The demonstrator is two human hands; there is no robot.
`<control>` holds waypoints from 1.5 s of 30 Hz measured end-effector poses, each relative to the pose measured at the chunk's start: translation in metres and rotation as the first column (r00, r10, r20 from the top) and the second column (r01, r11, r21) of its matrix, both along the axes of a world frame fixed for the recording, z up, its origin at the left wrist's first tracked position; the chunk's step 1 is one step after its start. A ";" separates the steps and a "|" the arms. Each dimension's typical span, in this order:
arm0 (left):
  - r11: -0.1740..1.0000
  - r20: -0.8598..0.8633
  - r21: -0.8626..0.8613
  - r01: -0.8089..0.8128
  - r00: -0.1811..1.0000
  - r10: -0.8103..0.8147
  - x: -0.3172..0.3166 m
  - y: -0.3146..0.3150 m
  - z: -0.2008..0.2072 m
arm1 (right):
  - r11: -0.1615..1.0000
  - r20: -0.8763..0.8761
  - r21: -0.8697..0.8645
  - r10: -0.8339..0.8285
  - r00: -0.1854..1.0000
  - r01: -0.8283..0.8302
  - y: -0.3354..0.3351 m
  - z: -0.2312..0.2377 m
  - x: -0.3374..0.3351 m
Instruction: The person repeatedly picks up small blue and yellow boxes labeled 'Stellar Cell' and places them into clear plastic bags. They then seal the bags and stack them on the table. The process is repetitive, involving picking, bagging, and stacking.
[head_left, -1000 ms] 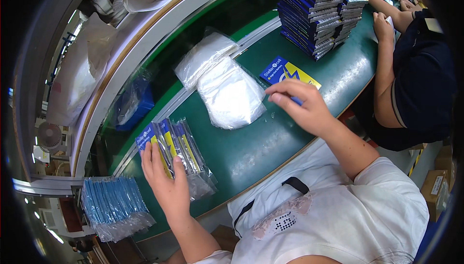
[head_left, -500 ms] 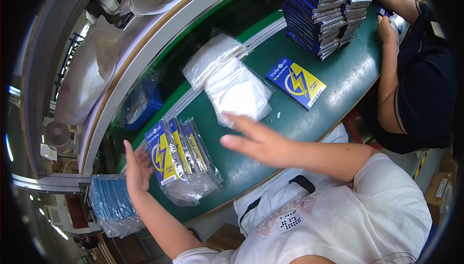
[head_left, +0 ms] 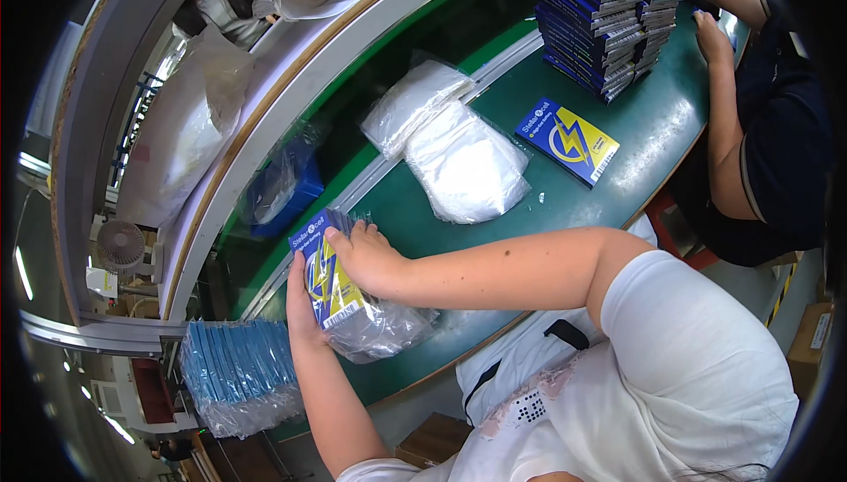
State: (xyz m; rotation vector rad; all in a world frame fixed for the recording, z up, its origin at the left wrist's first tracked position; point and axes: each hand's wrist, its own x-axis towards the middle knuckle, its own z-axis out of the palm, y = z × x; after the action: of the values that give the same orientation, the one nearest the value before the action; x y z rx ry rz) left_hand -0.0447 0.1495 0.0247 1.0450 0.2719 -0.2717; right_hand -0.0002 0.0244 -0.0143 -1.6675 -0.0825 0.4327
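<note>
Head view: you were likely squaring bagged packs (head_left: 326, 295), eight o'clock.
Your right hand (head_left: 369, 261) grasped them; left hand (head_left: 304, 310) touched, grip unclear; next likely needed even pressure.

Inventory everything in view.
Bagged packs: several, blue-yellow, between both hands
Other bagged packs: many, light blue, lower left
Clear bags: two piles, whitish, mid-table
Loose pack: one, blue-yellow, right of bags
Stacked packs: many, blue-yellow, upper right
Bin: one, blue, beyond bagged packs
Table: one, green, beneath
Plastic sacks: two, translucent, upper left
Fan: one, pale, far left
Cardboard boxes: at least two, brown, low down
Nearby co-worker: one, dark top, right
Left hand: one, bare, packs' left side
Right hand: one, bare, packs' top
</note>
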 end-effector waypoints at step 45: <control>0.980 0.039 0.104 -0.171 0.985 0.167 -0.039 -0.024 0.007 | 0.998 -0.005 -0.012 0.059 0.998 -0.059 -0.026 0.009 -0.028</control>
State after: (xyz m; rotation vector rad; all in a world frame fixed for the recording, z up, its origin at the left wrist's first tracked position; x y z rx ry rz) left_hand -0.0839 0.1254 0.0319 1.1235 0.3492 -0.0887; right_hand -0.0284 -0.0012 -0.0054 -1.6796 -0.1266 0.4825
